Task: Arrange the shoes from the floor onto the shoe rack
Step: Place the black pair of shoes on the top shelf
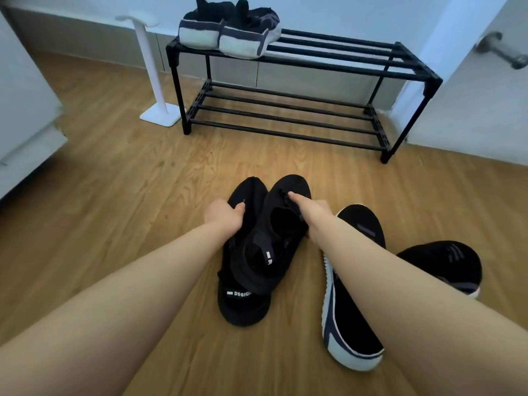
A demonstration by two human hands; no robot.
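Note:
Two all-black shoes lie together on the wooden floor in front of me. My left hand (224,214) grips the left black shoe (243,304) at its side. My right hand (310,214) is closed on the right black shoe (288,224), which leans across the left one. To the right lie two black shoes with white soles: the nearer one (347,318) partly under my right forearm, the other one (445,264) further right. A black two-tier shoe rack (328,57) stands against the wall, with a pair of black-and-white shoes (228,31) on the left of its top tier.
A white stand with a flat base (160,115) stands just left of the rack. A white door with a metal handle (500,50) is at the right. White furniture (25,124) borders the floor on the left.

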